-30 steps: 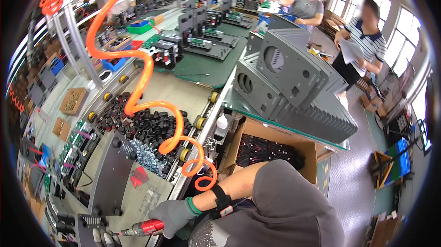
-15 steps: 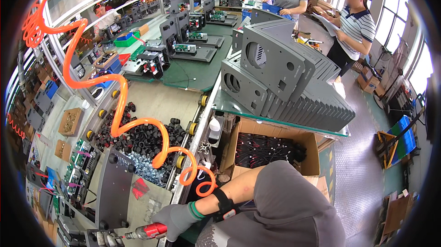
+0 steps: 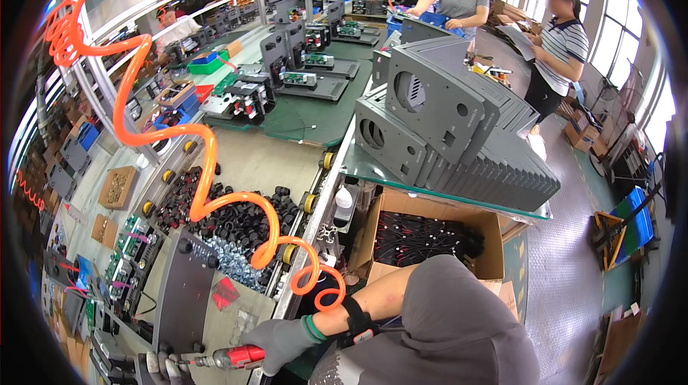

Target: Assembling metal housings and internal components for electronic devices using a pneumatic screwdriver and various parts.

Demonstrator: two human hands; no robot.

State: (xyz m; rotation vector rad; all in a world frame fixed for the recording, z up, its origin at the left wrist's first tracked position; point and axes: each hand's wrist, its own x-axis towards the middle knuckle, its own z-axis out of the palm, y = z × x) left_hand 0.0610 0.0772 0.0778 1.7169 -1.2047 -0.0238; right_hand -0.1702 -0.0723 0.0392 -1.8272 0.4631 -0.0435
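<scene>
My right hand [image 3: 279, 343], in a grey glove with a green cuff, grips a red power screwdriver [image 3: 240, 357]. Its bit points left, at the fingers of my left hand [image 3: 163, 368]. That hand, also gloved, sits at the lower edge with its fingers bent; what they hold, if anything, cannot be made out. Just above them stands a dark grey metal panel [image 3: 180, 295] with black round feet at its corners. An orange coiled hose [image 3: 208, 170] hangs down over the bench and ends near my right wrist.
Black plastic parts [image 3: 240, 217] and silver screws [image 3: 240, 263] lie heaped on the bench. To the right, grey perforated housings [image 3: 459, 127] stand stacked on a glass-edged shelf, above a cardboard box [image 3: 491, 242] of black cables. Several people work farther back.
The view has shifted slightly, so the scene sits a little more to the right. The screwdriver stays in my right hand, its bit still by my left fingers.
</scene>
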